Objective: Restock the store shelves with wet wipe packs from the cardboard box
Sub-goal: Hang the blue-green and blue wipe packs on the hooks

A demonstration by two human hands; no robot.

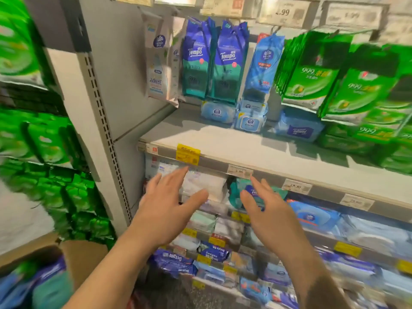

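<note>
Left hand (166, 210): lower centre of the frame, fingers straight and spread, holding nothing — raised in front of the white packs (204, 185) under the shelf edge.
Right hand (266, 210): just right of the left hand, fingers straight, holding nothing, in front of a teal and blue Tempo pack (237, 190).
Cardboard box (73, 255): lower left corner, flaps open, blurred blue and teal wet wipe packs (40, 284) inside.
Shelf (223, 141): middle of the frame — its front left part bare, flat blue packs (249, 118) at the back.
Hanging packs: Tempo pouches (215, 61) at upper centre, green 999 packs (330, 79) at upper right.
Price tags: a yellow label (188, 154) on the shelf edge.
</note>
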